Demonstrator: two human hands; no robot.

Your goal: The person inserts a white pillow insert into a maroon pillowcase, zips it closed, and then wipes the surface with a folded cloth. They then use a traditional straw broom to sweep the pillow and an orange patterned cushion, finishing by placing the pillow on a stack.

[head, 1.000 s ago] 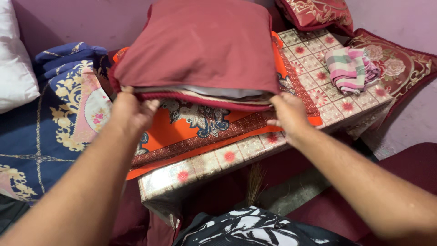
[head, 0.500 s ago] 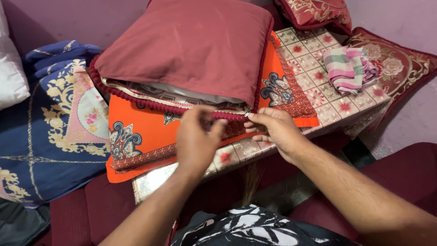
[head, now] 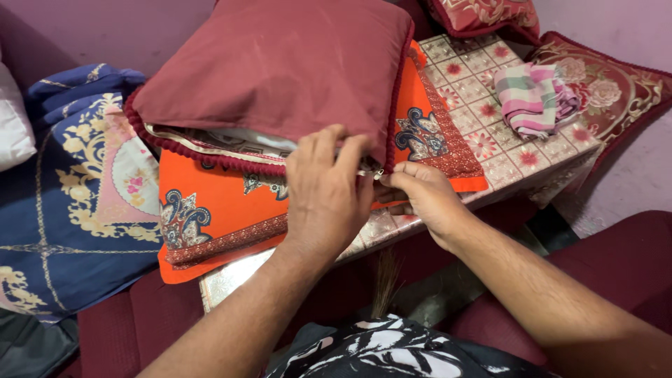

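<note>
A maroon cushion (head: pixel 280 66) with a bobble-trimmed edge lies on an orange patterned cloth (head: pixel 210 210) on a small table (head: pixel 490 140) covered in a shiny floral sheet. The cushion's near edge gapes, showing a pale inner pillow (head: pixel 238 138). My left hand (head: pixel 325 192) presses on that near edge, fingers curled over the trim. My right hand (head: pixel 423 199) pinches a small metal zip pull at the cushion's near right corner.
A folded pink, green and white checked cloth (head: pixel 535 98) lies at the table's far right. Red embroidered cushions (head: pixel 616 94) lean behind it. A navy and gold bedspread (head: pixel 63 203) covers the left. A white pillow (head: pixel 14 126) is at the far left.
The cushion was set down from a raised hold onto the orange cloth. My left hand moved from its left side to the near edge; my right hand took the zip pull.
</note>
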